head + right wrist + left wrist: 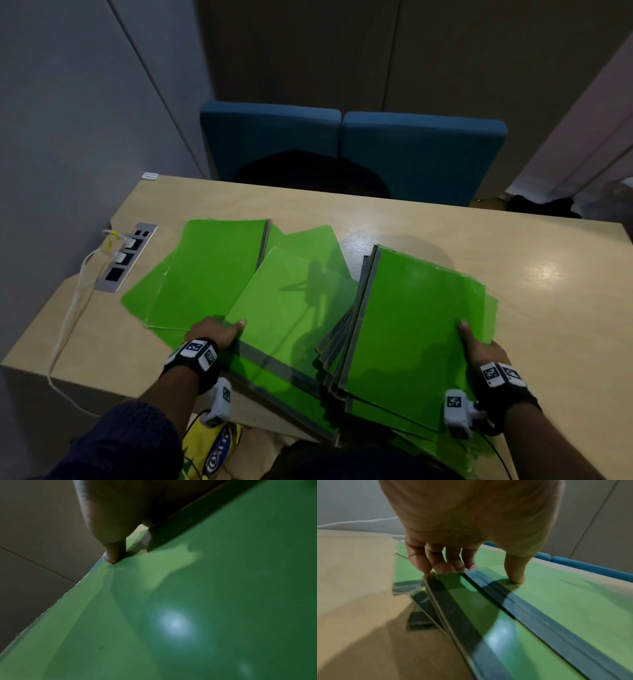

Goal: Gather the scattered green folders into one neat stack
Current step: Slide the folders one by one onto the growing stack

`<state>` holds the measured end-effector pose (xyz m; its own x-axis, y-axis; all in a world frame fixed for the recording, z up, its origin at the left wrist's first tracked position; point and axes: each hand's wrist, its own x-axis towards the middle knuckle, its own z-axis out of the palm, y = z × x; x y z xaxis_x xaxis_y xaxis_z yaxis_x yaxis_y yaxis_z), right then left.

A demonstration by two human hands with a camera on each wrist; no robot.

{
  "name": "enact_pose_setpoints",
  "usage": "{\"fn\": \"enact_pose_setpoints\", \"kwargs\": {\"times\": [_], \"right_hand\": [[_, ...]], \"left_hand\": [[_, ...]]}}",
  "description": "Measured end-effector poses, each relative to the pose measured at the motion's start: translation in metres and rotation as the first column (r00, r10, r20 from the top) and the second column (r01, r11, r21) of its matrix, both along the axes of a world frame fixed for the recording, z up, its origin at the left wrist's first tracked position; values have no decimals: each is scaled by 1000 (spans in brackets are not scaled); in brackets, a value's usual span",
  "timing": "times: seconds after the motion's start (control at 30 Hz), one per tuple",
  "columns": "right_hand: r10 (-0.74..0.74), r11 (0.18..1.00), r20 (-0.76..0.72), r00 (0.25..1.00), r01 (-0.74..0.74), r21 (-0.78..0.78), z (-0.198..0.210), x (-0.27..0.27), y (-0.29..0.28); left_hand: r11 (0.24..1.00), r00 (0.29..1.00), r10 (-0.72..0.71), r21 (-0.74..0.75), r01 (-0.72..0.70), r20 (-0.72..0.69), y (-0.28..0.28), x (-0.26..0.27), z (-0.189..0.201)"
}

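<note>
- Your left hand [213, 331] pinches the near corner of a flat green plastic folder with a dark grey spine strip [291, 301]: the thumb [516, 572] presses on its top face and the four fingers [436, 561] curl under its edge, as the left wrist view shows.
- This folder lies in the middle of the light wooden table [548, 274], partly over other loose green folders [212, 270] that are spread to the left and behind it — their edges point in different directions.
- Your right hand [481, 346] grips the right edge of the partly gathered pile of green folders [421, 329]; the thumb [114, 553] lies on the top cover, and the other fingers are hidden under the pile, so you hold it by pinching.
- The pile is tilted, and its grey spines fan out on the left side, not aligned; its near end hangs over the table edge toward you.
- The fanned spines of the pile lie just beside the middle folder and overlap its right part — this stands between the two groups.
- At the left side of the table there is a silver socket panel [126, 257] with white plugs and a white cable [68, 315] that runs down over the table edge, close to the leftmost folders.
- Behind the table stand two blue upholstered chairs [352, 150], and a yellow bag with printed letters [212, 448] is below the near edge.
</note>
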<state>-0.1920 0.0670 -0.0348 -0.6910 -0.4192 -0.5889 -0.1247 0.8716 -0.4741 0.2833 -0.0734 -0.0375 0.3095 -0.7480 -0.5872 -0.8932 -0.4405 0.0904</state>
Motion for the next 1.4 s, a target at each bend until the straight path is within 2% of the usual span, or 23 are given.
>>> {"fn": "enact_pose_setpoints", "kwargs": {"times": [0.1, 0.17, 0.27, 0.33, 0.43, 0.5, 0.6, 0.7, 0.8, 0.87, 0.97, 1.0, 1.07, 1.13, 1.2, 1.23, 1.3, 1.4], "right_hand": [[31, 999, 12, 999, -31, 12, -1, 1, 1], [46, 999, 9, 999, -46, 13, -5, -3, 4], [-44, 998, 15, 999, 45, -36, -11, -5, 0], [-72, 996, 21, 997, 73, -51, -14, -5, -5], [-13, 1000, 28, 1000, 14, -12, -10, -4, -3], [25, 1000, 53, 998, -25, 3, -10, -7, 3], [2, 1000, 65, 998, 0, -22, -9, -7, 6], [5, 1000, 62, 998, -4, -17, -10, -8, 4], [10, 1000, 58, 998, -9, -16, -9, -7, 3], [8, 1000, 59, 998, -8, -11, -7, -6, 3], [20, 1000, 65, 998, -19, -13, -6, -5, 4], [17, 1000, 71, 997, -16, -17, -6, -5, 4], [7, 1000, 83, 997, -6, -21, -8, -5, 5], [-1, 1000, 95, 995, 3, -28, -9, -6, 5], [-3, 999, 100, 995, 7, -35, -10, -7, 6], [1, 999, 102, 995, 3, -41, -9, -8, 6], [6, 999, 110, 994, 0, -53, -8, -7, 7], [17, 997, 110, 994, -9, -77, -9, -8, 9]], "left_hand": [[998, 998, -54, 18, 54, -31, -3, 4, 6], [999, 991, -42, 14, 45, -127, -6, 10, 12], [999, 956, -36, -39, 26, -293, -10, 15, 26], [991, 940, -50, -132, 5, -338, -19, 15, 43], [957, 926, -51, -285, -62, -374, -45, 21, 82], [912, 910, -76, -398, -101, -407, -62, 30, 116], [810, 855, -128, -551, -202, -502, -80, 42, 163], [723, 750, -227, -624, -297, -621, -86, 33, 210], [634, 685, -338, -694, -342, -646, -90, 14, 244], [598, 575, -381, -667, -445, -725, -95, 3, 254], [549, 371, -403, -545, -633, -837, -107, -20, 255], [549, 287, -408, -484, -681, -867, -111, -29, 253], [609, 128, -411, -376, -698, -903, -116, -52, 250], [686, 68, -401, -348, -639, -914, -118, -79, 247], [718, 78, -412, -376, -586, -908, -119, -107, 240], [722, 115, -423, -411, -556, -899, -117, -124, 234], [739, 248, -434, -500, -451, -866, -110, -158, 213], [794, 455, -401, -549, -260, -795, -93, -205, 173]]}}
